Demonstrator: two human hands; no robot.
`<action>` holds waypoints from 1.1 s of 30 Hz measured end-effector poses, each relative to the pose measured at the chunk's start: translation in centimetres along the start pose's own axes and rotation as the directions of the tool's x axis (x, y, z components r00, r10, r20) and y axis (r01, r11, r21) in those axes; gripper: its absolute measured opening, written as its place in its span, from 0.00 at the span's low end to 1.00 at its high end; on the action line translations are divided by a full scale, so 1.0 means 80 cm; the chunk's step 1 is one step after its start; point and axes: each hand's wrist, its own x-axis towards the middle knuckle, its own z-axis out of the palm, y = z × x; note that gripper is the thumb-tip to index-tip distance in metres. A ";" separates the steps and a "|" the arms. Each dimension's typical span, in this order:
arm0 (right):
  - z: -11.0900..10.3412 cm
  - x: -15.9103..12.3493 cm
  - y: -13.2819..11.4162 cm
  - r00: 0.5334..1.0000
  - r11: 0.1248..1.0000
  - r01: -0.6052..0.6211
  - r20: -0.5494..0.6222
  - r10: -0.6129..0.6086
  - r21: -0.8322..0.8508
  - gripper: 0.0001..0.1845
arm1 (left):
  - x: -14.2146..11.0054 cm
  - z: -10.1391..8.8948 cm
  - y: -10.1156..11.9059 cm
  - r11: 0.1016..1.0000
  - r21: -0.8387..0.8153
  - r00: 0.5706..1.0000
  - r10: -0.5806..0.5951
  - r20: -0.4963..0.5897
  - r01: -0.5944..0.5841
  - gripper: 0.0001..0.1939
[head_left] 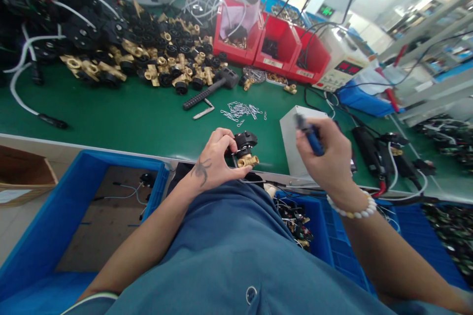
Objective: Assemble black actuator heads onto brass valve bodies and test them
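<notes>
My left hand [216, 160] is closed around a small valve assembly [246, 150] with a black top and a brass body, held at the near edge of the green bench. My right hand [325, 157] grips a blue-handled tool [310, 135] upright, a short way right of the valve and apart from it. A white box [295, 133] stands just behind that hand.
A pile of black and brass valves [158, 61] covers the far left of the green mat [121, 113]. Loose metal clips [242, 110], a black mallet [212, 88], red bins [277, 47] and a meter [342, 66] lie beyond. Blue crates [74, 206] flank my lap.
</notes>
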 end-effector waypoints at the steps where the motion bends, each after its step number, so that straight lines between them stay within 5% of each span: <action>1: 0.001 -0.002 0.000 0.996 1.000 -0.016 -0.087 0.018 0.024 0.08 | 0.000 0.000 0.000 1.000 0.001 1.000 0.000 -0.001 0.000 0.21; 2: 0.003 -0.003 -0.001 0.996 1.000 -0.013 -0.084 0.015 0.025 0.07 | 0.001 0.000 0.000 1.000 0.005 1.000 0.001 0.000 -0.001 0.21; 4: 0.007 -0.006 -0.003 0.989 0.999 0.044 0.141 -0.043 -0.004 0.07 | 0.001 0.000 -0.001 1.000 0.017 1.000 0.008 0.001 -0.008 0.21; 6: 0.008 -0.006 -0.004 0.919 0.994 0.104 0.383 -0.090 -0.016 0.08 | 0.000 0.000 -0.001 1.000 0.023 1.000 0.012 -0.001 -0.012 0.21; 7: 0.007 -0.005 -0.003 0.908 0.994 0.107 0.410 -0.091 -0.016 0.08 | 0.000 0.000 -0.001 1.000 0.021 1.000 0.014 -0.002 -0.013 0.21; 10: 0.005 -0.003 -0.001 0.993 1.000 0.017 0.114 -0.017 0.004 0.08 | -0.001 -0.001 0.000 1.000 0.009 1.000 0.000 0.000 0.000 0.21; 12: 0.007 -0.005 0.001 1.000 1.000 -0.018 -0.026 0.018 0.005 0.09 | -0.001 -0.001 0.000 1.000 0.007 1.000 -0.011 0.003 0.011 0.21; 17: 0.014 -0.009 0.002 0.940 0.992 0.127 0.320 -0.116 -0.014 0.08 | 0.000 -0.001 0.002 1.000 0.009 1.000 -0.002 0.008 0.002 0.21; 19: 0.010 -0.006 0.003 0.965 0.995 0.101 0.242 -0.098 0.000 0.09 | 0.001 -0.001 0.002 1.000 0.006 1.000 -0.002 0.004 0.002 0.21; 22: 0.004 -0.004 0.005 0.999 0.999 -0.018 -0.044 0.020 0.038 0.09 | 0.001 -0.001 0.001 1.000 0.006 1.000 -0.001 -0.001 0.001 0.21; 23: 0.005 -0.005 0.005 0.999 0.999 -0.033 -0.033 0.034 0.029 0.09 | 0.001 -0.001 0.001 1.000 0.008 1.000 0.000 -0.001 0.000 0.21; 25: 0.010 -0.008 0.003 0.985 1.000 0.004 0.171 0.000 -0.020 0.08 | 0.001 -0.001 0.001 1.000 0.009 1.000 0.004 0.005 -0.004 0.21; 27: 0.013 -0.010 0.000 0.920 0.997 0.068 0.389 -0.050 -0.032 0.08 | 0.001 -0.001 0.000 1.000 0.007 1.000 0.007 0.008 -0.007 0.21; 28: 0.013 -0.010 0.000 0.905 0.996 0.087 0.420 -0.068 -0.027 0.08 | 0.001 -0.001 0.000 1.000 0.006 1.000 0.005 0.009 -0.005 0.21; 33: 0.003 -0.006 -0.001 0.999 1.000 0.022 0.032 -0.021 -0.005 0.10 | 0.001 -0.001 0.000 1.000 0.014 1.000 -0.021 0.006 0.021 0.22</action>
